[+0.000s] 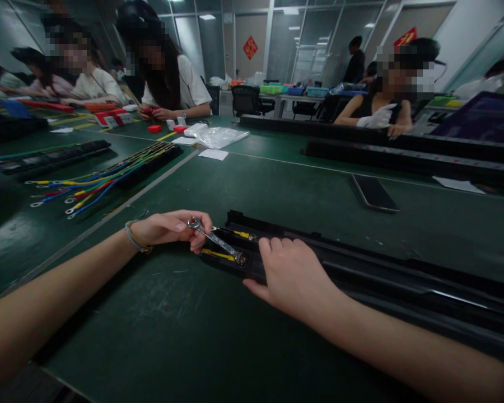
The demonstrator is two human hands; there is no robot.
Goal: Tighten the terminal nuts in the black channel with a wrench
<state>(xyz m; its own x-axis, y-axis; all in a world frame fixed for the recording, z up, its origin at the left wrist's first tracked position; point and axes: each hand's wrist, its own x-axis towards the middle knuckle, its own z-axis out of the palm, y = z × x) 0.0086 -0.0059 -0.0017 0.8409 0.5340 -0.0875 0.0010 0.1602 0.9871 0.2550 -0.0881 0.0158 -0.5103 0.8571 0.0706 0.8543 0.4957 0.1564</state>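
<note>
A silver wrench [219, 242] slants across the near end of a long black housing [361, 268]. Its far end sits around a bolt by a yellow cable lug [218, 254]. The fingers of my left hand [176, 228] close on the wrench's other end. My right hand [296, 271] rests over the housing to the right of the wrench, its fingers wrapped over the housing and its thumb at the near side. A second yellow lug [241, 234] is fixed by another bolt behind the wrench.
A phone [374, 193] lies behind the housing. Coloured cables with ring lugs [105, 182] lie at the left. Clear plastic bags [218, 136] and long black parts [403, 157] are farther back. Several people sit around the green table [151, 313].
</note>
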